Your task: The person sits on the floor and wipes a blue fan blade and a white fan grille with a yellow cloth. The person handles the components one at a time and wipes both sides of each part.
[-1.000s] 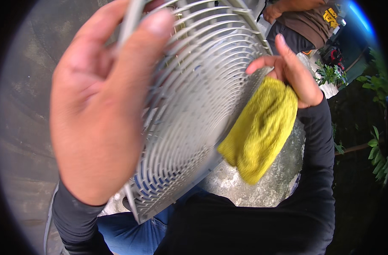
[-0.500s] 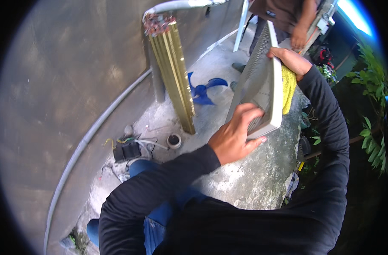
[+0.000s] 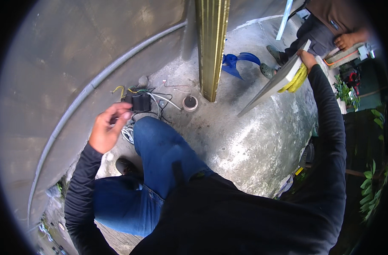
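Out to the right, my right hand [image 3: 307, 60] grips the upper end of a white grille panel [image 3: 283, 78], which is tilted and seen nearly edge-on. A yellow cloth [image 3: 296, 80] hangs against the panel's right side below that hand. My left hand [image 3: 104, 131] is raised on the left, its fingers loosely bent and slightly blurred. Nothing shows between its thumb and fingers. Just beyond it on the concrete lies a black box-shaped part [image 3: 139, 103] among loose wires and cables.
A tall finned metal coil [image 3: 212, 51] stands by the wall. Near its foot are a small round motor-like part [image 3: 189, 103] and a blue fan blade [image 3: 232, 66]. A grey pipe [image 3: 90, 87] runs along the wall. Another person's hand [image 3: 344, 41] and clogs [image 3: 268, 70] show at upper right.
My left hand has left the panel and swung left toward the wired parts. My right hand keeps hold of the panel, now farther right and turned more edge-on. The view has shifted.
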### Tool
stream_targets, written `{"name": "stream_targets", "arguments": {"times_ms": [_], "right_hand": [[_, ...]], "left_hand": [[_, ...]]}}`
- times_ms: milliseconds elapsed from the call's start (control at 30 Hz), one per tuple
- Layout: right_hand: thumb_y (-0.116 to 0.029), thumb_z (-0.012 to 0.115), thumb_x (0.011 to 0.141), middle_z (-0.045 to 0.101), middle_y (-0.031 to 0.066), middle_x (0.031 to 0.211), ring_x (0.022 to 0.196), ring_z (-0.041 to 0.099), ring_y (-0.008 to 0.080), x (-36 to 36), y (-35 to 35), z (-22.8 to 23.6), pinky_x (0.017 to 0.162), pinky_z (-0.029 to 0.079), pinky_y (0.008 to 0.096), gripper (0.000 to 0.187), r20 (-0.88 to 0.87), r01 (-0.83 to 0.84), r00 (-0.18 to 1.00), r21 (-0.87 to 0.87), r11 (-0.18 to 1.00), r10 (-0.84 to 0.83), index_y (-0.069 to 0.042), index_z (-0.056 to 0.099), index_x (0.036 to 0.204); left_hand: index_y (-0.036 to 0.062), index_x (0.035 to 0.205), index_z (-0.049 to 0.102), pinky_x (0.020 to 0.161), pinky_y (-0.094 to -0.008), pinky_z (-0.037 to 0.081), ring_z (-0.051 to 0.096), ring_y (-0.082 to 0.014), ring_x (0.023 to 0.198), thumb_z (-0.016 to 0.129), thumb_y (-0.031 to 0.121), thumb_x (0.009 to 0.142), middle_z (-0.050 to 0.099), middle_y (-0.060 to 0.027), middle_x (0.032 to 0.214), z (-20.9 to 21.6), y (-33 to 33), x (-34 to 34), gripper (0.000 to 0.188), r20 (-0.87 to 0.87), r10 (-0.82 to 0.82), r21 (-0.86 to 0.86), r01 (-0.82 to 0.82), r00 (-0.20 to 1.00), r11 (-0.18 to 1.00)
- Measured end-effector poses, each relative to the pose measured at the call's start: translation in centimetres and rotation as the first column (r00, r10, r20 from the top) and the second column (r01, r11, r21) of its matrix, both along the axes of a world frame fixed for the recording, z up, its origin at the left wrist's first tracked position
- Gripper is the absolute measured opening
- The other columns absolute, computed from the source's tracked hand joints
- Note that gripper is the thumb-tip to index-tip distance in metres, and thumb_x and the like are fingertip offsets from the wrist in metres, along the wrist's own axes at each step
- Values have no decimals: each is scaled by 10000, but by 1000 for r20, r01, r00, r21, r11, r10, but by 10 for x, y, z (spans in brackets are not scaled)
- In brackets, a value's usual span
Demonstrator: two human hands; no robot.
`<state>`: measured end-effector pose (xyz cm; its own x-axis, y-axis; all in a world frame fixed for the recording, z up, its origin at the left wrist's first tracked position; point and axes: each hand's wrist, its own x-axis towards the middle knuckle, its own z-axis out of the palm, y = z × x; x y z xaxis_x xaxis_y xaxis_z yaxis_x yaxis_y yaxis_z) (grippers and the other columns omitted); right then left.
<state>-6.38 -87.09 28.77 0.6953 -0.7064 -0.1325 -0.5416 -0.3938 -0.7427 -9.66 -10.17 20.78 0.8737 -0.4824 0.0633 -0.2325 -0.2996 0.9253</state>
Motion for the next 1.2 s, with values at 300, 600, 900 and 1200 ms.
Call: {"name": "stream_targets", "arguments": {"times_ms": [300,600,900,1200], "right_hand": [[-472,635,834,654,324,1314,1281,621,381,98,28,-151,1084,446,385,724,-270,-90,963,-360,929,-11,119,668,1252],[-609,525,880,606,367,1359,1348,553,414,161,-31,-200,1109,407,448,826,-426,-397,870,-302,867,250,85,641,1312],[-519,626,957,691,162,1229,1070,652,237,177,16,-212,963,510,358,678,-139,-349,894,376,858,425,48,655,1327],[-568,516,1033,663,150,1296,1141,651,277,200,21,-223,1026,494,371,706,-158,-269,891,574,774,426,-28,529,1489]], "left_hand": [[10,1312,621,835,-339,559,706,-196,899,680,130,1019,728,-114,980,0,55,-27,322,-72,60,258,-39,996,965],[3,1318,623,838,-387,562,727,-243,910,678,196,1016,737,-145,949,-7,72,-33,363,-68,-19,335,41,998,941],[0,1428,526,1009,-492,546,663,-415,1168,616,382,1029,668,-261,1257,1,54,-47,560,-8,-135,551,117,991,826],[9,1280,590,949,-504,556,688,-436,1087,672,399,974,696,-244,1123,20,34,-87,502,35,-239,528,185,970,829]]}}
